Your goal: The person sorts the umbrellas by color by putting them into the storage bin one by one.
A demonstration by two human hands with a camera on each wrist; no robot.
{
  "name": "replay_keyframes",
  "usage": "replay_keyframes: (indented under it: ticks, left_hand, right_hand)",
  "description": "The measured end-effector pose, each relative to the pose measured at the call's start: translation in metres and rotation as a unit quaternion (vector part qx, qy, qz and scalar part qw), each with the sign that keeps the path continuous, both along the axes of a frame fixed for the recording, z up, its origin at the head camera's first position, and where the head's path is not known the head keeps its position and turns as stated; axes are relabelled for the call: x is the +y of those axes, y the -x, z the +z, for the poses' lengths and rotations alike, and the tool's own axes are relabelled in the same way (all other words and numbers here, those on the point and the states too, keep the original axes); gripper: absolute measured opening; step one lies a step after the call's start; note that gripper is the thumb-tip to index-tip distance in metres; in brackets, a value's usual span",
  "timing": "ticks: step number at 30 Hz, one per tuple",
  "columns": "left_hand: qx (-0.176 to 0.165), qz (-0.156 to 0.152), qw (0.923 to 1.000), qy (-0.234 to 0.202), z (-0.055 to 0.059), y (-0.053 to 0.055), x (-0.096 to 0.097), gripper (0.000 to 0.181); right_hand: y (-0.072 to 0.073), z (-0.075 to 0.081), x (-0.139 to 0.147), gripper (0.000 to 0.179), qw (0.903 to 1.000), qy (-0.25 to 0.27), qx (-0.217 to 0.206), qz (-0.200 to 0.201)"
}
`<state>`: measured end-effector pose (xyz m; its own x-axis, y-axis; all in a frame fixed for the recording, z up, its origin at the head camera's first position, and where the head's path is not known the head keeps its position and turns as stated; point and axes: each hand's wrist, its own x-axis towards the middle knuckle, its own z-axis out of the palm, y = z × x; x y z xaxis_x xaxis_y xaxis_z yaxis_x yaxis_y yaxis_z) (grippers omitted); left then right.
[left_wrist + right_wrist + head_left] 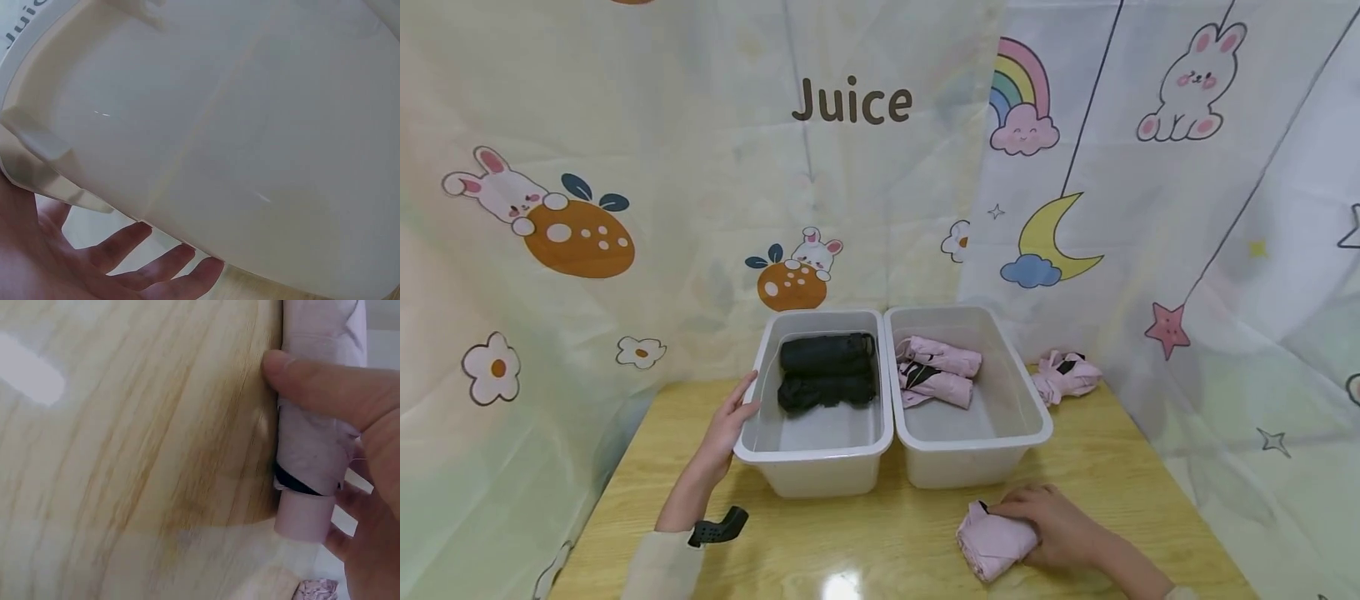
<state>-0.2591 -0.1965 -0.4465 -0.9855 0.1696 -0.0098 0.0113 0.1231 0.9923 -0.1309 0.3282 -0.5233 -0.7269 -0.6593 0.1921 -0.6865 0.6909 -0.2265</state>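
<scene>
My left hand (721, 433) is at the outer left side of the left white bin (820, 475), near its rim. In the left wrist view its fingers (169, 265) are loosely extended, with the tips against the bin's outer wall. On the near right of the table, my right hand (1060, 527) holds a folded pink umbrella (996, 546). The right wrist view shows the thumb (312, 378) across the umbrella's rolled cloth, with the other fingers behind it, partly hidden. A dark strap and a pink end cap (304, 515) show at one end.
Two black folded umbrellas (827, 354) lie in the left bin. The right white bin (970, 462), side by side with it, contains pink folded umbrellas (943, 357). Another pink bundle (1066, 377) lies on the wooden table (1120, 467) behind its right side. A printed curtain (880, 192) hangs behind.
</scene>
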Motion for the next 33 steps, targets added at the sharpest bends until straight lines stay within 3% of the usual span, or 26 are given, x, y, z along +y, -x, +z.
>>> replay_keyframes:
  ticks: [1, 6, 12, 16, 20, 26, 33]
  left_hand:
    - [-0.005, 0.000, 1.0000, -0.003, 0.004, -0.002, 0.001, 0.059]
    - [-0.012, 0.005, 0.9999, 0.001, 0.001, -0.002, -0.001, 0.058]
    - [-0.004, 0.004, 1.0000, 0.003, -0.007, -0.001, -0.001, 0.059]
    - [0.001, 0.008, 1.0000, 0.005, -0.006, 0.000, 0.000, 0.059]
    - [0.005, 0.009, 0.9999, 0.005, -0.005, 0.002, -0.001, 0.058]
    - [0.000, 0.002, 1.0000, 0.005, -0.006, 0.004, -0.001, 0.059]
    - [0.003, 0.009, 1.0000, -0.002, -0.007, 0.001, 0.000, 0.058]
  right_hand:
    - [0.001, -0.002, -0.001, 0.070, 1.0000, 0.001, -0.001, -0.002]
    - [0.003, -0.008, -0.010, 0.071, 1.0000, 0.002, -0.002, -0.007]
    - [0.001, -0.014, -0.021, 0.069, 0.9982, 0.045, 0.038, 0.006]
    - [0.005, -0.012, -0.027, 0.053, 0.9948, 0.101, 0.005, 0.006]
    - [0.009, -0.004, -0.033, 0.048, 0.9911, 0.132, -0.020, 0.003]
    - [0.000, 0.026, -0.044, 0.046, 0.9878, 0.155, -0.012, -0.008]
    - [-0.012, 0.084, -0.046, 0.046, 0.9772, 0.198, 0.070, 0.034]
